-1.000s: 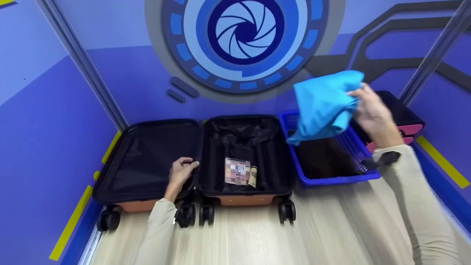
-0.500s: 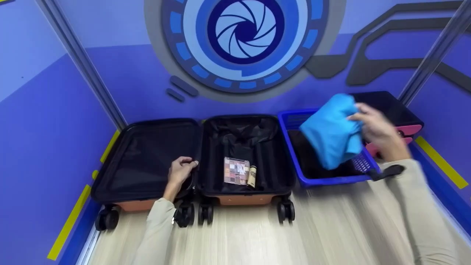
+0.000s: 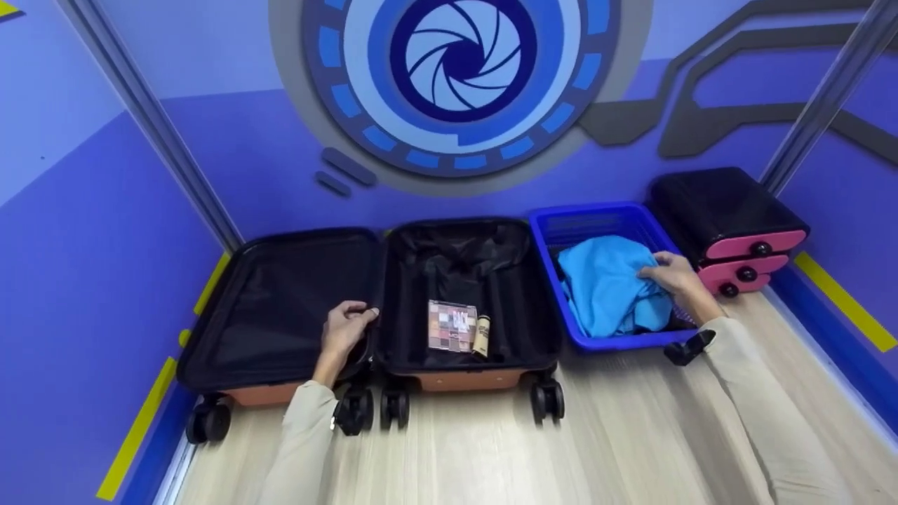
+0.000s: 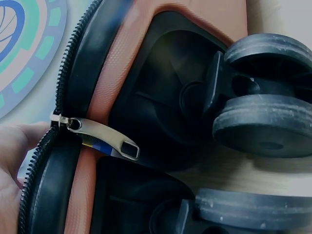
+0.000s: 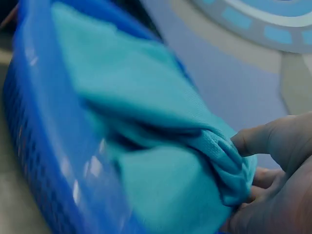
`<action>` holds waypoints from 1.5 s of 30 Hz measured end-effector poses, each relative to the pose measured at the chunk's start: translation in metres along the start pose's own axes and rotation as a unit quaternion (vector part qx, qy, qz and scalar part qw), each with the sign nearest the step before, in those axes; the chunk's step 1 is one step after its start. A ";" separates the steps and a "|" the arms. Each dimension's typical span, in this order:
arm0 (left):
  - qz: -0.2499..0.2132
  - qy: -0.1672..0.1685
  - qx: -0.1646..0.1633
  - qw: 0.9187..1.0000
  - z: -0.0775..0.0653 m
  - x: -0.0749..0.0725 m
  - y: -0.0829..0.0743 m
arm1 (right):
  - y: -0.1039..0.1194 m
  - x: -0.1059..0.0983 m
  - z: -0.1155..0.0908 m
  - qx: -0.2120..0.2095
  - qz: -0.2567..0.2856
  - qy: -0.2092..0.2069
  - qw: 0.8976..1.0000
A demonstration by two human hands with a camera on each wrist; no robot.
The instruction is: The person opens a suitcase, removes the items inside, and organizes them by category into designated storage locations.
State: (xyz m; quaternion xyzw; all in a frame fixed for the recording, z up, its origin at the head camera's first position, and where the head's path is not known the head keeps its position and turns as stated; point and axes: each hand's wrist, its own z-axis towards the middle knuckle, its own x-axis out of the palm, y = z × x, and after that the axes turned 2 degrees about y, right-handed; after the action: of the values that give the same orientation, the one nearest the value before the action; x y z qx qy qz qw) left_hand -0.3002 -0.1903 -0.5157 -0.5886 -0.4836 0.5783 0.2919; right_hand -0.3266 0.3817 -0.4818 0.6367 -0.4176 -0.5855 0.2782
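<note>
My right hand [image 3: 670,275] pinches a bright blue cloth [image 3: 607,287] that lies bunched inside the blue plastic basket [image 3: 586,345]. In the right wrist view, thumb and fingers gather a fold of the cloth [image 5: 161,117] near the basket rim. My left hand [image 3: 345,328] rests at the inner edge of the left half of an opened suitcase [image 3: 280,308], fingers loosely bent. In the left wrist view its thumb touches the zipped rim beside a metal zipper pull [image 4: 105,134]. The suitcase's right half [image 3: 505,294] holds an eyeshadow palette [image 3: 451,326] and a small beige tube [image 3: 481,337].
Right of the basket stands a black case with pink drawer fronts and round black knobs [image 3: 729,210]. Suitcase wheels [image 3: 547,401] stick out toward me over the pale wood floor [image 3: 477,449]. A purple-blue wall [image 3: 456,196] rises right behind everything.
My right hand has lowered the blue cloth from above the basket down into it. The left hand stays at the suitcase edge.
</note>
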 end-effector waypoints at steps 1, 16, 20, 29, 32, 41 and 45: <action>-0.003 -0.001 0.002 1.000 0.000 0.000 0.000 | 0.000 0.001 0.000 -0.005 -0.031 -0.013 0.999; -0.033 0.008 0.001 0.999 0.003 0.008 0.001 | 0.022 0.035 -0.012 -0.130 -0.298 0.045 0.944; -0.038 0.007 0.002 0.999 0.002 0.012 0.001 | 0.000 0.037 -0.008 -0.105 -0.313 0.108 0.938; -0.042 0.006 0.006 0.999 0.007 0.008 -0.006 | -0.016 0.031 -0.004 -0.170 -0.293 0.115 0.934; -0.040 0.011 0.010 0.999 0.008 0.006 -0.008 | -0.020 0.028 -0.009 -0.198 -0.286 0.099 0.932; -0.041 0.008 0.003 0.999 0.002 0.001 -0.002 | -0.031 0.014 -0.030 -0.257 -0.157 -0.034 0.953; -0.038 0.011 -0.002 0.999 0.000 0.001 0.001 | -0.034 -0.007 -0.033 -0.215 -0.002 -0.205 0.955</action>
State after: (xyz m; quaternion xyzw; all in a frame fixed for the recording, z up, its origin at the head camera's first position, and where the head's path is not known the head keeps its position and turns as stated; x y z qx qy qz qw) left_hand -0.2998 -0.1895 -0.5165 -0.5766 -0.5037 0.5595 0.3174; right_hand -0.2868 0.4000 -0.5015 0.4292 -0.3287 -0.7800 0.3151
